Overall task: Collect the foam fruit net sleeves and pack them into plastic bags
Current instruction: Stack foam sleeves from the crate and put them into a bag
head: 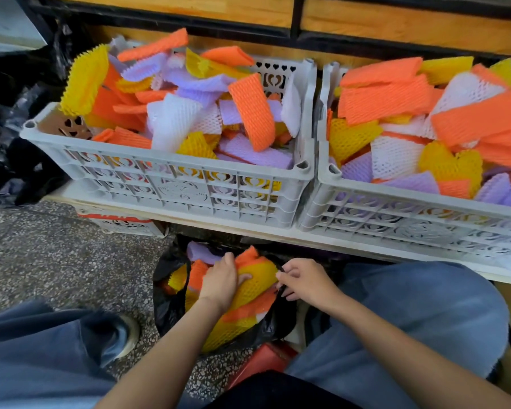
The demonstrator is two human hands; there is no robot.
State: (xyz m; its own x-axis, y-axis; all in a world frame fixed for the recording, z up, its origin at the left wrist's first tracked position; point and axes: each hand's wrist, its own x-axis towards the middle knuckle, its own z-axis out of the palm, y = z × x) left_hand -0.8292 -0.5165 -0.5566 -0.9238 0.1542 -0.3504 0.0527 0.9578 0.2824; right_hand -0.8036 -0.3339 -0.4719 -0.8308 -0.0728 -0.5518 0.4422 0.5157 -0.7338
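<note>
Head view, left hand [219,280] gripping sleeves [258,279], bag [166,313]

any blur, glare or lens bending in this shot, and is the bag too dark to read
Head view: soft, even light with no glare on the foam sleeves; the wide lens bows the crate rims; the black bag sits in shade, its folds barely readable; the shoe is smeared, while the left hand and right hand look fairly sharp.

Probably a fruit shop: plastic crates [171,184], wooden shelving [396,20], terrazzo floor [56,261].
</note>
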